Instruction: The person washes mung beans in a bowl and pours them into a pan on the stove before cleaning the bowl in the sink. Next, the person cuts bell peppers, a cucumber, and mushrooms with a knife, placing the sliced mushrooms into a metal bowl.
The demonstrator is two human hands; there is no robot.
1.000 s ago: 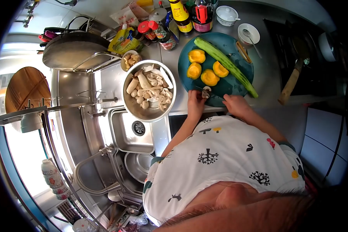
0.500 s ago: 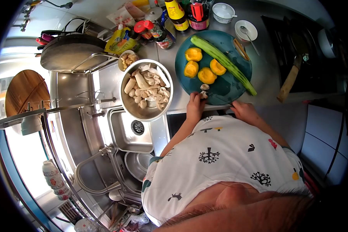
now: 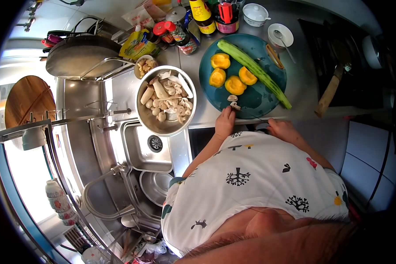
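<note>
On the round dark green cutting board (image 3: 260, 103), small pale mushroom pieces (image 3: 235, 105) lie at the near edge. My left hand (image 3: 225, 123) has its fingers bent together against the nearest piece; the fingertips are partly hidden. Farther right, at the board's rim, my right hand (image 3: 281, 128) is closed on a knife (image 3: 260, 119), seen nearly edge-on as a thin dark line. Several orange-yellow hollowed halves (image 3: 236, 85) and a long peeled green vegetable (image 3: 255, 72) lie behind. To the left, a steel bowl (image 3: 141, 116) holds whole and cut mushrooms (image 3: 163, 99).
A small bowl of brownish pieces (image 3: 145, 66) stands behind the steel bowl. Sauce bottles (image 3: 202, 17) line the back. A white bowl with a spoon (image 3: 280, 35) and a lidded white pot (image 3: 255, 15) stand back right. Left is the sink (image 3: 145, 154); right, the stove (image 3: 334, 53).
My left fingers have shifted slightly back from the mushroom pieces, and the nearest piece shows more fully. My right hand has moved slightly right and down with the knife.
</note>
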